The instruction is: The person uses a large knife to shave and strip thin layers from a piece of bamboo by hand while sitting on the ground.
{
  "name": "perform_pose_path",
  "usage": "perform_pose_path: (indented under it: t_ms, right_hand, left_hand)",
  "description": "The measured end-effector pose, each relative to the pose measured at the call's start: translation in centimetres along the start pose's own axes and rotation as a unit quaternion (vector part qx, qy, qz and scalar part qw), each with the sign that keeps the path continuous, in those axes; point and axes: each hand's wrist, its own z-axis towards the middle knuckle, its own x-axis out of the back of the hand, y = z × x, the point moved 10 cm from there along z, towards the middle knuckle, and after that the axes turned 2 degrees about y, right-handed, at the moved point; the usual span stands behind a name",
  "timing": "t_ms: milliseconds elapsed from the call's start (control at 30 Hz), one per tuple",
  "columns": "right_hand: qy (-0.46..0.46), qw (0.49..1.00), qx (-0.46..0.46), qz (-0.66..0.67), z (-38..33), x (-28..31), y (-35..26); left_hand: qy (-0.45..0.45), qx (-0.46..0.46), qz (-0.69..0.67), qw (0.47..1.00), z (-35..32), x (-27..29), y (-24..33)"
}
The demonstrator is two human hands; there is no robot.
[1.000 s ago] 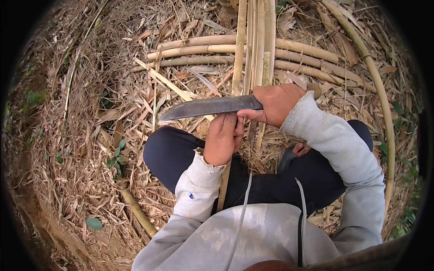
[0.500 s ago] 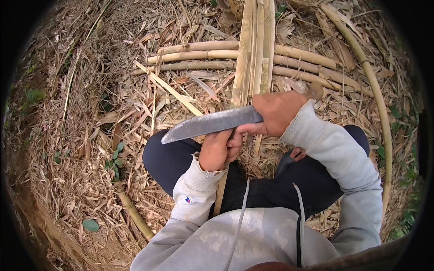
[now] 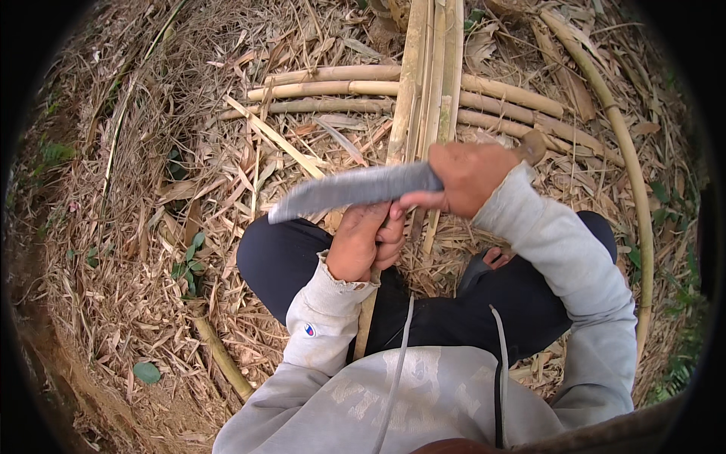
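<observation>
1. Both hands are seen working close together over the person's lap: the right hand (image 3: 470,178) is clenched around the handle of a long, flat, grey steel blade (image 3: 354,190), and the left hand (image 3: 365,242) is wrapped around a pale split bamboo strip (image 3: 420,98).
2. That bamboo strip is taken as the landmark: it is seen running from the lap, up through the left fist and away toward the top of the view, with a few similar strips lying against it.
3. The blade is held crosswise over the strip, just above the left hand, with its tip pointing off to the strip's left.
4. Whether the edge is touching the strip cannot be told.
5. Several round, yellowish bamboo poles (image 3: 333,74) are laid across under the strip's far part.
6. A curved bamboo stem (image 3: 628,166) is seen well to the strip's right.
7. Dry straw-coloured leaf litter (image 3: 136,227) is spread to the strip's left.
</observation>
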Motion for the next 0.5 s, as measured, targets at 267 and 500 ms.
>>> perform_pose_path:
  t_ms: [267,500]
  right_hand:
    - [0.006,0.999,-0.007,-0.032,0.6,0.7,1.2]
    - [0.038,0.999,0.027,-0.026,-0.2,0.9,-0.6]
  left_hand:
    - [-0.026,0.002,-0.032,0.999,-0.4,-0.6,0.1]
    - [-0.008,0.002,-0.008,1.0,-0.9,-0.2,0.0]
